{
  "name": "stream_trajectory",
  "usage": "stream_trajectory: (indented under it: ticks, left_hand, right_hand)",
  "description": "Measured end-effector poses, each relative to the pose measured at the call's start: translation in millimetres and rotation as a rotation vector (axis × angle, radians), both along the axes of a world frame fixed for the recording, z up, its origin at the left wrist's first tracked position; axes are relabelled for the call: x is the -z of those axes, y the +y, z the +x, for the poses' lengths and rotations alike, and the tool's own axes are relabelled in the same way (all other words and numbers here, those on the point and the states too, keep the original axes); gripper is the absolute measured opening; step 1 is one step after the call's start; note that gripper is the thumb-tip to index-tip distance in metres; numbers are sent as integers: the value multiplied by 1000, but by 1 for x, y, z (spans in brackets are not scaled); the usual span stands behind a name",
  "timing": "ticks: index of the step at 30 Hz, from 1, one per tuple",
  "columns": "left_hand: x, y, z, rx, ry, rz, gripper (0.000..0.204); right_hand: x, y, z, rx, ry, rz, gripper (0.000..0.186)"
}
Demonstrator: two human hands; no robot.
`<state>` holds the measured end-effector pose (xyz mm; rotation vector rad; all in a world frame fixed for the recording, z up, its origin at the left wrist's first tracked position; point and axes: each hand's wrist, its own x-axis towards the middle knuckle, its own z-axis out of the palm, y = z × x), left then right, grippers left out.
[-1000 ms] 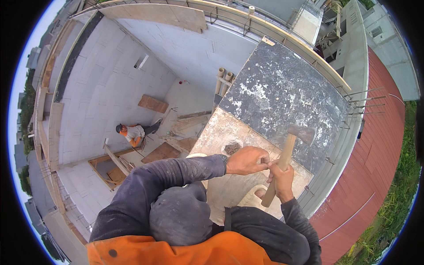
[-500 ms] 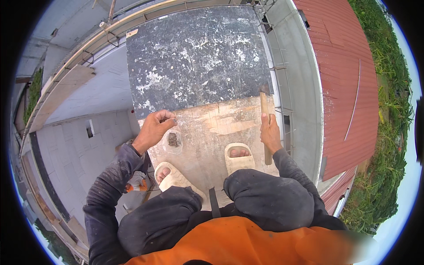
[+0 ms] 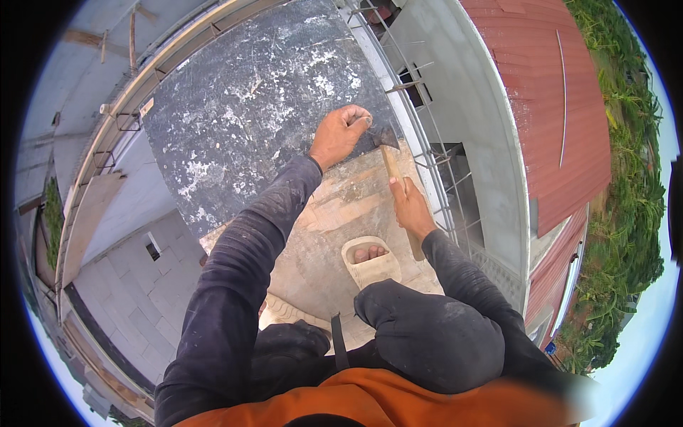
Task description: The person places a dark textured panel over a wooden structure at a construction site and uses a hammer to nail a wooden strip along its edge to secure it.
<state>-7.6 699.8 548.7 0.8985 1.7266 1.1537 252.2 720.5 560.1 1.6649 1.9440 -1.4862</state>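
My left hand [image 3: 339, 135] hovers over the right part of a dark, paint-flecked board [image 3: 249, 92], its thumb and fingers pinched together. Whatever they hold, if anything, is too small to make out. In my right hand [image 3: 413, 208] is a hammer [image 3: 392, 164], gripped by its wooden handle. The dark hammer head lies close to the left fingertips, by the line where the dark board meets a bare plywood sheet [image 3: 334, 224]. My left forearm covers part of both boards.
I squat on the plywood in pale sandals [image 3: 371, 269]. Along the right edge run thin steel bars [image 3: 427, 142] beside a grey wall [image 3: 462, 92], with a red metal roof [image 3: 548, 107] beyond. At left a drop opens to a block wall [image 3: 135, 263].
My left hand has moved right and away from me, from beside a clear bag of small dark pieces to near the hammer head. The bag is now hidden. The view has turned slightly.
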Motion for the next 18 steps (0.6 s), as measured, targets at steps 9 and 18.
stream_trajectory:
  ticks: [9,18]
  left_hand:
    - [37,26,49,-25,301,176,21]
    - [36,27,58,86,579,308,15]
  right_hand:
    - [-22,3,9,236,176,-340,54]
    - [-30,3,54,455,172,-231,48]
